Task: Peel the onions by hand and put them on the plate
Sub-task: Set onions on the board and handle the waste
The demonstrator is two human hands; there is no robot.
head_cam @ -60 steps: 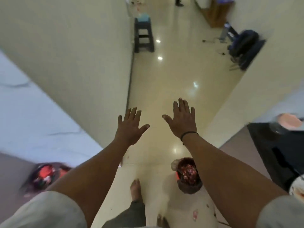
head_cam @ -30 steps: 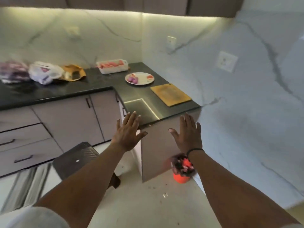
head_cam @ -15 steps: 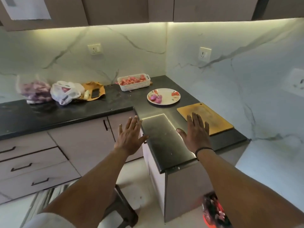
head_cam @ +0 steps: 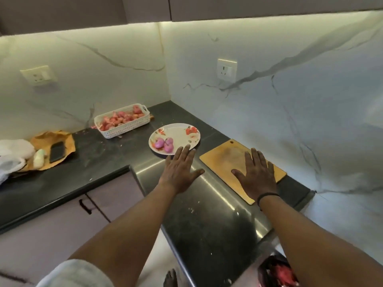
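The view has swung round in the last two seconds: from a corridor floor, past the end of the kitchen unit, to a close look down on the black desk (head_cam: pixel 99 162). The person has come right up to the work spot, and both hands, which were held out flat in the air, now hover low over it.

The left hand (head_cam: pixel 179 172) is spread palm down with straight fingers (head_cam: pixel 183 154), holding nothing, its tips just short of the plate's near rim. The right hand (head_cam: pixel 257 177) is likewise flat and empty, over the wooden cutting board (head_cam: pixel 223 156) at 3 o'clock from the plate.

The flowered plate (head_cam: pixel 182 131) sits near the corner of the desk and carries peeled purple onions (head_cam: pixel 164 144) on its 7 o'clock side; I make out about three. At 10 o'clock from the plate stands a white slotted basket (head_cam: pixel 122 129) heaped with reddish unpeeled onions (head_cam: pixel 118 120).

Further off at 9 o'clock lie a brown paper bag (head_cam: pixel 62 137) with a dark phone (head_cam: pixel 57 151) on it, and white plastic bags (head_cam: pixel 12 154).

My reading: the task is partly done and resuming. With the basket so full, the next step is likely a reach to 11 o'clock for a fresh onion, since neither hand holds one yet
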